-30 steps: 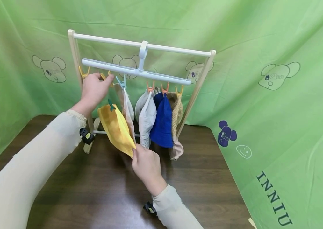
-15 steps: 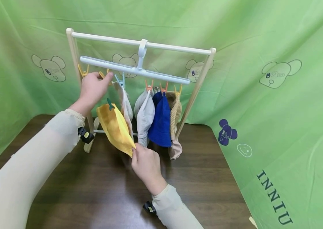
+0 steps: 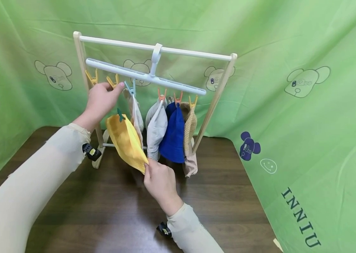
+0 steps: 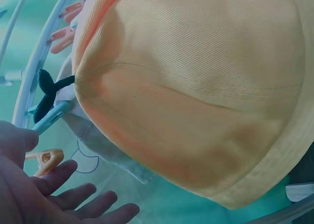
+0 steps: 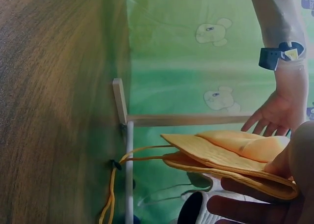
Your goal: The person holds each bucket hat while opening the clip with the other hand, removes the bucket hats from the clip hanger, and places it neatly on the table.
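Observation:
My right hand (image 3: 162, 180) pinches the brim of a yellow bucket hat (image 3: 124, 137) between thumb and fingers. The hat tilts below the hanger, its green sprout (image 3: 120, 115) at the upper end. In the right wrist view the folded brim (image 5: 225, 172) lies in the grip, and an orange cord (image 5: 112, 184) trails from the hat. My left hand (image 3: 102, 100) is up by a yellow clothespin (image 3: 112, 81) under the hanger. Its fingers (image 4: 93, 202) are spread and fairly straight in the left wrist view, with the clothespin right at thumb and index finger.
A pale blue hanger (image 3: 146, 76) hooks over the white rail (image 3: 118, 43) of a wooden rack. Clipped along it are a light hat (image 3: 137, 112), a grey-white hat (image 3: 157, 128), a blue bucket hat (image 3: 174, 137) and a straw hat (image 3: 190, 123). Another yellow clothespin (image 3: 92, 78) is at the left.
The hanger has shifted slightly left and its hats with it. The yellow clothespin by my left hand shows more fully above the thumb. My right hand and the yellow hat stay nearly in place.

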The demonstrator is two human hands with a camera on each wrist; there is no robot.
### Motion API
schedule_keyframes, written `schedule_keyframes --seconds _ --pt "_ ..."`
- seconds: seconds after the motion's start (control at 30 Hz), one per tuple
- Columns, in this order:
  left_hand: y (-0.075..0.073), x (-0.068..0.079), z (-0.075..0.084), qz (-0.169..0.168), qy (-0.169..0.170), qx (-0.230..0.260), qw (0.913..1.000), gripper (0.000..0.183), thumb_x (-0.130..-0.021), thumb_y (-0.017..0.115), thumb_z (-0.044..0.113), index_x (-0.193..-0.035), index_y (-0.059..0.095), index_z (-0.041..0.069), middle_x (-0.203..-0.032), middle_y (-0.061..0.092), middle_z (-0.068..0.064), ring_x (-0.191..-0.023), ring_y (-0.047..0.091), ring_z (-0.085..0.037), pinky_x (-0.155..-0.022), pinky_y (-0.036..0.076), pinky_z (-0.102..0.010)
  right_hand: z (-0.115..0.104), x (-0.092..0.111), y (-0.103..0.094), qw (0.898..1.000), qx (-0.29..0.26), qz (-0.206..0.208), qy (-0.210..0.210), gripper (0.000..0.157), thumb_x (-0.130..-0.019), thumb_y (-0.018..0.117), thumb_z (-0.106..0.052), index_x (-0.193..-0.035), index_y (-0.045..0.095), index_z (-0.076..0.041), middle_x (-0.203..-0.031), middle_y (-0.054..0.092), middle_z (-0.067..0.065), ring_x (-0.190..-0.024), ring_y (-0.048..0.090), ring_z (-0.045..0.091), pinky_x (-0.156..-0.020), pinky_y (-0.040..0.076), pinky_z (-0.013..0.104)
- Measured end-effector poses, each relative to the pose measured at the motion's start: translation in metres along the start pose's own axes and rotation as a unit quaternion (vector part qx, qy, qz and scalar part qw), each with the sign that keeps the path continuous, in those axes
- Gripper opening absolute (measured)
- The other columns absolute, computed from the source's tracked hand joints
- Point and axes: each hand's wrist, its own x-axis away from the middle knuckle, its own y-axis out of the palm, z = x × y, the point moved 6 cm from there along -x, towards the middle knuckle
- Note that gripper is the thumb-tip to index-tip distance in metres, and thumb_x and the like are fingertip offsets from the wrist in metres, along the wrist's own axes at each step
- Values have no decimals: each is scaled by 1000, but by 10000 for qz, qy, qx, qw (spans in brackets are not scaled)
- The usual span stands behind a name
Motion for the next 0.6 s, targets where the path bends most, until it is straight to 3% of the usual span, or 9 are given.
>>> schedule_keyframes --seconds 0.13,0.17,0.27,0.37,0.6 --pt "0 3 -2 -213 -30 -262 9994 73 -96 45 74 -113 70 8 -77 50 -2 -68 44 -18 -61 41 -34 1 1 0 10000 3 36 -11 13 -90 72 -17 -82 64 -13 -60 63 3 -51 63 24 -43 44 38" --pt "1 4 -3 -316 -50 -306 9990 74 -96 44 75 -117 70 9 -82 55 -4 -72 46 -19 -64 42 -35 1 2 0 10000 16 50 -13 13 -90 73 -17 -82 64 -13 -60 63 3 -51 63 24 -43 44 38" --pt "2 7 -6 -608 -74 -370 9974 82 -95 41 78 -133 67 10 -118 68 -12 -95 56 -23 -81 49 -41 1 2 0 10000 36 68 -18 15 -90 73 -17 -80 62 -13 -59 62 4 -50 63 24 -42 44 38" --pt "1 12 -7 -761 -51 -280 9967 87 -94 42 78 -144 60 9 -150 54 -12 -121 52 -28 -98 46 -49 2 2 -1 10000 51 33 -13 16 -90 73 -17 -80 62 -13 -58 62 4 -50 63 24 -42 44 38" --pt "-6 20 -10 -770 213 -300 9964 83 -97 43 75 -140 61 6 -142 59 -18 -126 55 -36 -102 45 -56 3 0 -4 9999 113 17 -46 14 -91 72 -18 -82 63 -12 -59 63 4 -51 64 24 -42 44 38"
